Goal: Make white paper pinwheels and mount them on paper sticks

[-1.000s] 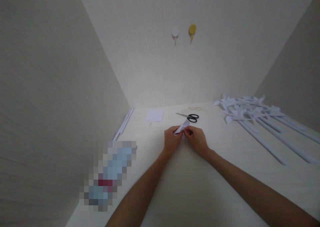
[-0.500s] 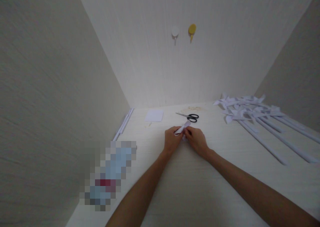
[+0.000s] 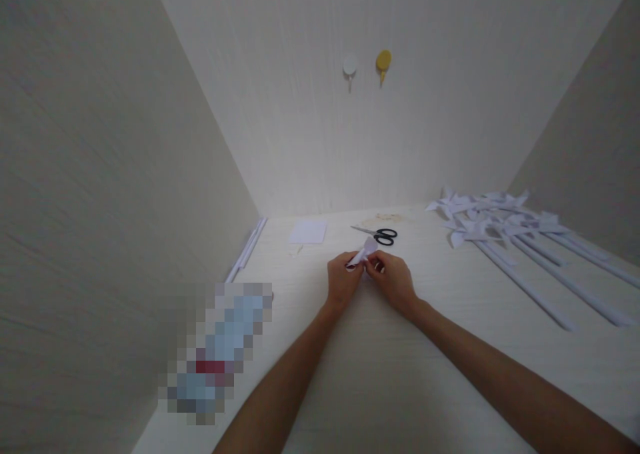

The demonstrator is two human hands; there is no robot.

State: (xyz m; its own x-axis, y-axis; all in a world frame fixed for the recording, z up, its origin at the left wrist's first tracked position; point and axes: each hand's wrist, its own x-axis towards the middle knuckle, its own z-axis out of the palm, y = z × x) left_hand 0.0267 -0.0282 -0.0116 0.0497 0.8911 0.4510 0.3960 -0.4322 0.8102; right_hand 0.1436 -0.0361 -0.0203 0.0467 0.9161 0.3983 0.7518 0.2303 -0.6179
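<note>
1. Folded paper (image 3: 369, 247), one piece, white: located at mid-counter (image 3: 370, 361), between our two hands, just on the near side of the scissors (image 3: 379, 233).
2. Left hand (image 3: 344, 281): thumb and fingers pinching the paper's left side.
3. Right hand (image 3: 394, 277): fingers curled, fingertips pinching the paper near its middle; the exact grip point is hidden from us.
4. Step in hand: by our judgement, shaping and gathering the folds. The next move seems to call for a firm left pinch while the right fingertips work the centre.
5. Orientation: the visible flap's long axis runs slantwise, from near left to far right, its broad tip pointing away from us towards the scissors. The lower part is covered by fingers.
6. Paper square (image 3: 309, 232), one: lying flat, left of the scissors.
</note>
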